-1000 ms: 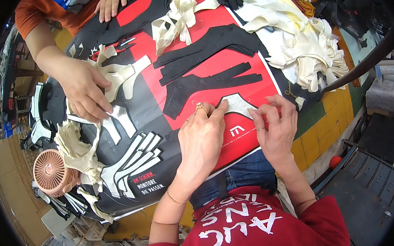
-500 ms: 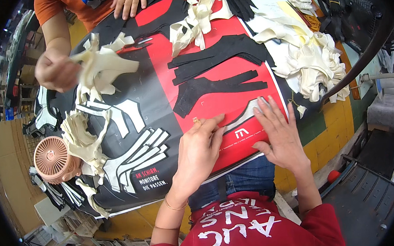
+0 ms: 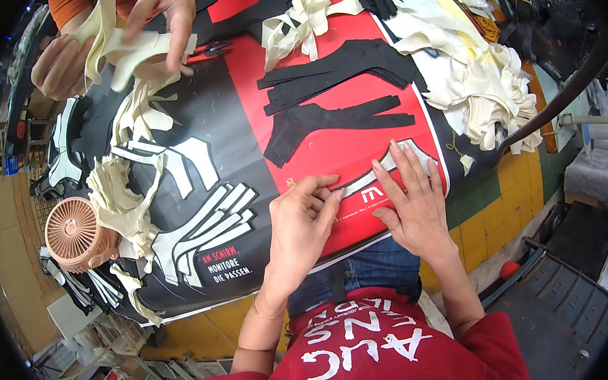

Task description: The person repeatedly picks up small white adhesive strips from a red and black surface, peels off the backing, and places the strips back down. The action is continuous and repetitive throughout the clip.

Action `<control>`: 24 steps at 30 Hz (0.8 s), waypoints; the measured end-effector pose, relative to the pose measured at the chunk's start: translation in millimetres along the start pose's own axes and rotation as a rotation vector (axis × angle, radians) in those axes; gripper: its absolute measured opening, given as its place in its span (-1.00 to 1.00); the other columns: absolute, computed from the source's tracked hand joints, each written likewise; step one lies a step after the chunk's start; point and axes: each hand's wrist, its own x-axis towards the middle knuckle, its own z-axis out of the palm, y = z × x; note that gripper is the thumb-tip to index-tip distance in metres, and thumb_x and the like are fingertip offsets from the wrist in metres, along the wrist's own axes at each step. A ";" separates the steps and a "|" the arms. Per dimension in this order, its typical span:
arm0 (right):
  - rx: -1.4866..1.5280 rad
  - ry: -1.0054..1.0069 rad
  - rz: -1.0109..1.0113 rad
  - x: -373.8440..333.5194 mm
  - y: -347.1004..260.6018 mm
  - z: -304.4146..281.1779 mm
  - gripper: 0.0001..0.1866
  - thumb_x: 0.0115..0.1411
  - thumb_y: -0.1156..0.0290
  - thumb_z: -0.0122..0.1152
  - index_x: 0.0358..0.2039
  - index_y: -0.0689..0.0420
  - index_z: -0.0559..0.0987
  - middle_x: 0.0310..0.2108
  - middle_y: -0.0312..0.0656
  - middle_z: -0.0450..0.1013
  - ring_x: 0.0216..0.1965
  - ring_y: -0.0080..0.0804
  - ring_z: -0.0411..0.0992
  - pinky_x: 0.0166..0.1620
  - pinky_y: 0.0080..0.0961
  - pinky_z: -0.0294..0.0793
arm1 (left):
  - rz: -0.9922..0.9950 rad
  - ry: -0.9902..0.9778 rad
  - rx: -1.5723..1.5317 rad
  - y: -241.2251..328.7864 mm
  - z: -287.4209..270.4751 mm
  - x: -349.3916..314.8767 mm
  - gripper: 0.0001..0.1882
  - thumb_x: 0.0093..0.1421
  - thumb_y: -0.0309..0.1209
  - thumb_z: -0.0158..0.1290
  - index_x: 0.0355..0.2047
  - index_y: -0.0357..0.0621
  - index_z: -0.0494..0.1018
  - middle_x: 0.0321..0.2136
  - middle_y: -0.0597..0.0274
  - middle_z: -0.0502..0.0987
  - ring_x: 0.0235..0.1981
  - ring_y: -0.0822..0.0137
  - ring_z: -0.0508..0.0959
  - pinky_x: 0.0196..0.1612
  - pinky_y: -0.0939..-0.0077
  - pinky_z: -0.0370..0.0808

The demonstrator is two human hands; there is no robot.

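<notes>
A curved white fabric piece with a dark border [image 3: 362,181] lies on the red part of the mat in front of me. My left hand [image 3: 301,222] has its fingers curled, thumb and forefinger closed on the narrow left end of that piece. Spread out flat, my right hand [image 3: 414,206] rests over its wider right end, hiding part of it. Just beyond are black forked fabric pieces [image 3: 334,125], and past them a layered stack of similar black pieces [image 3: 341,73].
Across the table at upper left, a co-worker's hands [image 3: 58,66] handle a cream fabric piece [image 3: 140,53]. Scissors [image 3: 209,49] lie near them. White dark-edged pieces [image 3: 204,233] and a pink fan [image 3: 73,233] stand at left. Cream pieces [image 3: 486,97] are heaped at right.
My right hand has shifted slightly left over the fabric piece, and my left hand slightly left and down. The co-worker's second hand has come to the cream piece, which has moved up and left.
</notes>
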 end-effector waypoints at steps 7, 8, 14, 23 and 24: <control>0.005 0.014 -0.005 0.7 0.3 0.2 -0.39 0.34 -0.20 -0.17 0.33 -0.32 0.34 0.42 -0.11 0.08 0.42 -0.13 0.04 0.39 0.03 -0.11 | 0.007 0.024 -0.021 -3.6 3.1 -0.1 -0.78 0.19 -0.59 0.21 -0.16 -0.44 0.54 -0.55 0.24 0.58 -0.58 0.62 0.53 -0.54 0.72 0.44; 0.002 -0.002 -0.001 1.4 -0.1 -0.9 -0.38 0.33 -0.21 -0.16 0.33 -0.31 0.34 0.42 -0.10 0.08 0.42 -0.12 0.04 0.39 0.04 -0.12 | 0.027 0.031 -0.008 -3.7 3.6 0.0 -0.78 0.19 -0.59 0.21 -0.16 -0.44 0.54 -0.55 0.24 0.58 -0.59 0.62 0.53 -0.54 0.72 0.43; -0.082 0.031 -0.022 -0.6 -14.1 -12.2 -0.26 0.29 -0.25 -0.10 0.36 -0.10 0.30 0.42 -0.07 0.07 0.45 -0.06 -0.02 0.40 0.08 -0.16 | 0.089 0.032 0.034 -5.2 4.3 0.9 -0.79 0.17 -0.60 0.21 -0.18 -0.44 0.53 -0.58 0.22 0.55 -0.60 0.62 0.49 -0.55 0.71 0.41; 0.059 -0.075 -0.073 -2.7 -40.1 8.3 -0.19 0.29 -0.22 -0.08 0.37 0.07 0.23 0.44 -0.12 0.04 0.46 -0.19 -0.04 0.39 0.06 -0.14 | 0.072 0.043 -0.056 -2.5 -6.8 -12.7 -0.77 0.18 -0.60 0.18 -0.15 -0.43 0.51 -0.51 0.13 0.57 -0.54 0.49 0.58 -0.47 0.60 0.55; 0.053 -0.083 -0.072 -2.9 -40.4 9.4 -0.19 0.29 -0.22 -0.08 0.37 0.07 0.23 0.45 -0.12 0.03 0.46 -0.19 -0.03 0.39 0.05 -0.15 | 0.063 0.071 -0.075 -3.0 -9.2 -17.0 -0.78 0.19 -0.61 0.17 -0.14 -0.43 0.51 -0.49 0.13 0.58 -0.50 0.49 0.61 -0.45 0.61 0.58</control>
